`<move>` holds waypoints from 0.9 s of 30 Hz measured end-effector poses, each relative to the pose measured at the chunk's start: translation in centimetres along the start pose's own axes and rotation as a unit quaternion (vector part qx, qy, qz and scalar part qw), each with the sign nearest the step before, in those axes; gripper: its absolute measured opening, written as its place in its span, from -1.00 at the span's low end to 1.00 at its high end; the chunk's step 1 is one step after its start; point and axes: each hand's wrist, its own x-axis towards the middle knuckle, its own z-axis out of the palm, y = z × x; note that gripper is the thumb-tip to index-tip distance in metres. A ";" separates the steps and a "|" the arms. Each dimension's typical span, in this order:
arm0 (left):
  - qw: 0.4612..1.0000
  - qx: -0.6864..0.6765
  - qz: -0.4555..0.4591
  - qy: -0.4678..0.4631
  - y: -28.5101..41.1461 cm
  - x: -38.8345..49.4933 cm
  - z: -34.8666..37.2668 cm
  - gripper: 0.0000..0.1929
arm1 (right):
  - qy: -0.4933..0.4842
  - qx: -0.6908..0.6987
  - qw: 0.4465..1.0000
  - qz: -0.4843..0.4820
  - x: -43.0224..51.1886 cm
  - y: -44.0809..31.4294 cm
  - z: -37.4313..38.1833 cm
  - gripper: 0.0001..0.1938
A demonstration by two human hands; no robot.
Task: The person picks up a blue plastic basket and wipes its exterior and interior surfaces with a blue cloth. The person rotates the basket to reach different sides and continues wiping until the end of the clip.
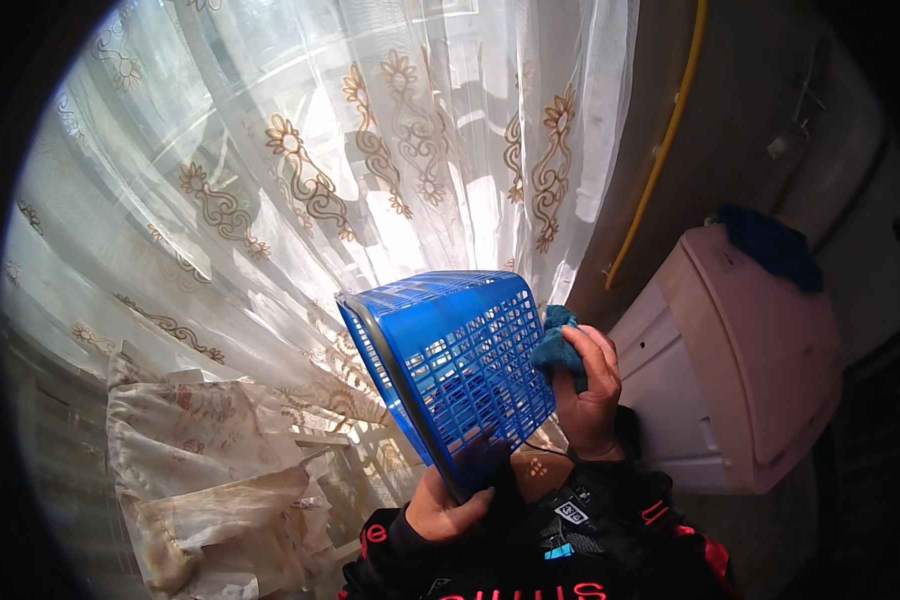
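A blue plastic lattice basket (465, 360) is held up in front of me, tipped on its side with its rim facing left. My left hand (450, 506) grips the rim at the lower end, its thumb outside and its fingers partly seen through the lattice. In my right hand (592, 397) is a bunched teal cloth (559, 349), pressed against or very near the basket's right-hand end; actual contact is hard to tell.
A white sheer curtain (435, 187) with gold embroidery hangs ahead. To the right stands a pink-lidded appliance or bin (772, 352) with a dark blue cloth (772, 247) on top. A yellow pipe (660, 150) runs up the wall. A fabric-covered object (210, 465) is at lower left.
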 end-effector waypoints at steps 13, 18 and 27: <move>0.999 0.042 -0.028 0.000 -0.9 -0.4 -0.7 -0.25 | -0.082 0.055 0.989 -0.108 -1.6 -2.9 0.2 -0.42; 0.998 0.058 0.003 -0.003 -0.5 0.0 -0.4 -0.28 | 0.037 0.003 0.999 -0.007 0.6 -1.0 -1.0 -0.49; 0.980 0.192 0.003 -0.050 0.3 0.8 0.6 -0.38 | -0.110 0.129 0.974 -0.150 -2.0 -5.8 -0.4 -0.43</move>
